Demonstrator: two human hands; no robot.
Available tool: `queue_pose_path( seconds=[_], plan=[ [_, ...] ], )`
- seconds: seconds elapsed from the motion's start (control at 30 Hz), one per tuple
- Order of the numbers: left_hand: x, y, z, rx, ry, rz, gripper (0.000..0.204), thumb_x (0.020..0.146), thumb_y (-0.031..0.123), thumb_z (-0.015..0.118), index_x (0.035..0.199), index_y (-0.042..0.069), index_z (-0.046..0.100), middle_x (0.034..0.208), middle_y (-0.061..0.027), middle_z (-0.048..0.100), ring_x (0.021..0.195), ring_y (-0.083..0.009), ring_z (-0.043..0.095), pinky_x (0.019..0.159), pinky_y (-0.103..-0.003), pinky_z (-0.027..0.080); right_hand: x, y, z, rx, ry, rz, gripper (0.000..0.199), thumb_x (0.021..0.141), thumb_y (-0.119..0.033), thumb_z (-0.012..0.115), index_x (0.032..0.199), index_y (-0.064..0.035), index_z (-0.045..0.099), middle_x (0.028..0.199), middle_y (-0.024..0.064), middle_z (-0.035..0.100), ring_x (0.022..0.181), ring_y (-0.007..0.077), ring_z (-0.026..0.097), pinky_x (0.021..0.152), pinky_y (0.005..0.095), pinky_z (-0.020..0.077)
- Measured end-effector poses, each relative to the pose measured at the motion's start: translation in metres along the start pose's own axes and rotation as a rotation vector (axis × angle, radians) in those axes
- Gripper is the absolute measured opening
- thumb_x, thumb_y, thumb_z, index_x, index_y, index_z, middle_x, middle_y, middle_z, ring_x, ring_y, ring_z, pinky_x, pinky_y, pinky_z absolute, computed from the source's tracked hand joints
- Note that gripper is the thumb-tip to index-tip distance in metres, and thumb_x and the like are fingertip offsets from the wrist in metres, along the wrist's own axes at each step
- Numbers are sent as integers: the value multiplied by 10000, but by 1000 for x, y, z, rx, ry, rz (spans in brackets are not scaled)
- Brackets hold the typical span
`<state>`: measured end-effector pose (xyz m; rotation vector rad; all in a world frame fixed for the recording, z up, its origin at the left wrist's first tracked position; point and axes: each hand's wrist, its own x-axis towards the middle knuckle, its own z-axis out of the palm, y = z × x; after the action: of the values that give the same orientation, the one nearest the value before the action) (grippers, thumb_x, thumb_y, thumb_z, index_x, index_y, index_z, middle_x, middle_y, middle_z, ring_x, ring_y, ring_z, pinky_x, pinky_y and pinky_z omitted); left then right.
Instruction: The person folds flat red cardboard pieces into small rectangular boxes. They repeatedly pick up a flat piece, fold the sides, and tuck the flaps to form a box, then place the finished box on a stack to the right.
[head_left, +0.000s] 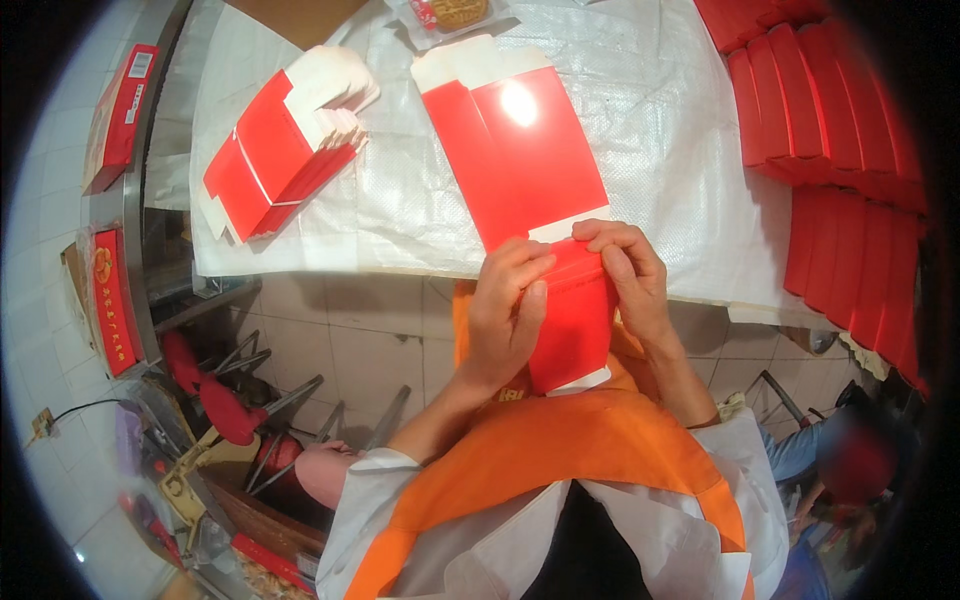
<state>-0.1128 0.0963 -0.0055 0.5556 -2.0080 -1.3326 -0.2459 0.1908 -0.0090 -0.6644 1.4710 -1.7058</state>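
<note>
In front of my orange apron I hold a red cardboard box [575, 325] with white inner flaps, at the table's front edge. My left hand [505, 310] grips its left side, the thumb up by the top edge and the fingers bent over it. My right hand [635, 275] closes on the top right corner with fingers and thumb. A white flap shows at the box's lower end. Just beyond lies a flat red carton blank [525, 150] with white flaps; its near end reaches my hands.
A banded stack of flat red cartons [265, 165] lies at left on the white-sheeted table [400, 215]. Rows of red boxes [800, 95] stand at right. At the far edge is a clear-packed round item [455, 14]. A person [850, 460] is at lower right; stools [240, 405] stand lower left.
</note>
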Motion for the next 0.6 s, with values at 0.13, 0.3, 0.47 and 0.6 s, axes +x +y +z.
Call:
queue_pose_path(
  seconds=[0.13, 0.3, 0.47, 0.6],
  plan=[
    [-2, -5, 0, 25, 6, 33, 167, 814, 20, 543, 977, -15, 563, 1019, -146, 560, 974, -298, 528, 836, -348, 428, 0, 10, -8, -1, -44, -38, 167, 883, -27, 395, 949, 0, 546, 1066, 104, 556, 1004, 186, 508, 898, 284, 382],
    [-4, -7, -4, 23, -13, 37, 155, 806, 2, 563, 958, -24, 573, 1030, -148, 581, 1001, -268, 537, 874, -342, 414, -6, 9, -15, 119, -133, -13, 225, 888, -28, 352, 1019, 7, 531, 1140, 146, 527, 1091, 218, 474, 944, 316, 359],
    [-3, -10, -1, -10, 4, 26, 128, 800, 4, 579, 924, -28, 575, 993, -140, 601, 989, -273, 550, 867, -344, 422, -4, 9, -28, 78, -210, 10, 229, 889, -29, 363, 1043, 7, 528, 1171, 156, 518, 1131, 233, 462, 952, 329, 361],
    [-2, -14, -2, -51, 2, 18, 170, 763, -3, 614, 930, -11, 585, 987, -121, 598, 985, -286, 548, 844, -345, 436, 0, 14, -32, 4, -219, -76, 225, 872, 7, 386, 1043, 3, 531, 1142, 144, 544, 1103, 242, 493, 934, 327, 381]
  ],
)
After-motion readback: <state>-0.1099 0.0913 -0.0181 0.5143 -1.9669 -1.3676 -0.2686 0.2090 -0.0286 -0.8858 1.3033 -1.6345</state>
